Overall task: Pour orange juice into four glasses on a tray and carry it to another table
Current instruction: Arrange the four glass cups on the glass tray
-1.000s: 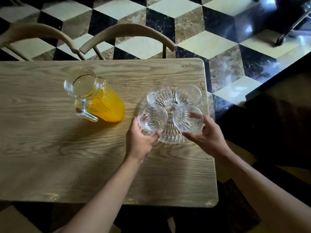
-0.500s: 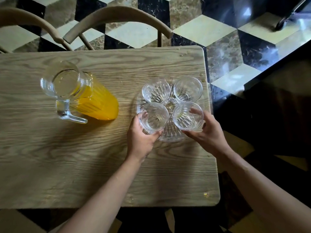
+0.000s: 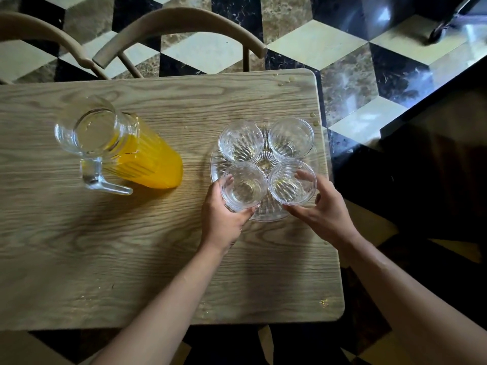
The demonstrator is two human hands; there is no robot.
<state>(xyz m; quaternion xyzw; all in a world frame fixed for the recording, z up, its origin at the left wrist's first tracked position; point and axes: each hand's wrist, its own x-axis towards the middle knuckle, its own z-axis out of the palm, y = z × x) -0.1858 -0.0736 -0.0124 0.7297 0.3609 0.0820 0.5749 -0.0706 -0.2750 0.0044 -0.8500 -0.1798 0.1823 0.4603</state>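
Four empty glasses on a clear tray (image 3: pixel 266 216), near right end of wooden worktop (image 3: pixel 105 246).

Left hand (image 3: pixel 224 219) gripping near-left glass (image 3: pixel 243 187), fingers (image 3: pixel 249 212) curled round its wall; right hand (image 3: pixel 322 210) wrapped likewise round near-right glass (image 3: pixel 292 183). Far-left glass (image 3: pixel 241 140) and far-right glass (image 3: pixel 291 138) untouched behind. Pitcher of orange juice (image 3: pixel 131 151) upright well to the left, handle toward the person. Two chair backs (image 3: pixel 179 30) beyond the far edge.

Orange juice in a clear ribbed pitcher (image 3: pixel 123 151); clear ribbed glasses (image 3: pixel 241 140) on a clear cut-pattern tray (image 3: pixel 266 214); pale wood-grain bench (image 3: pixel 79 246); black, cream and brown cube-pattern floor (image 3: pixel 342 48).
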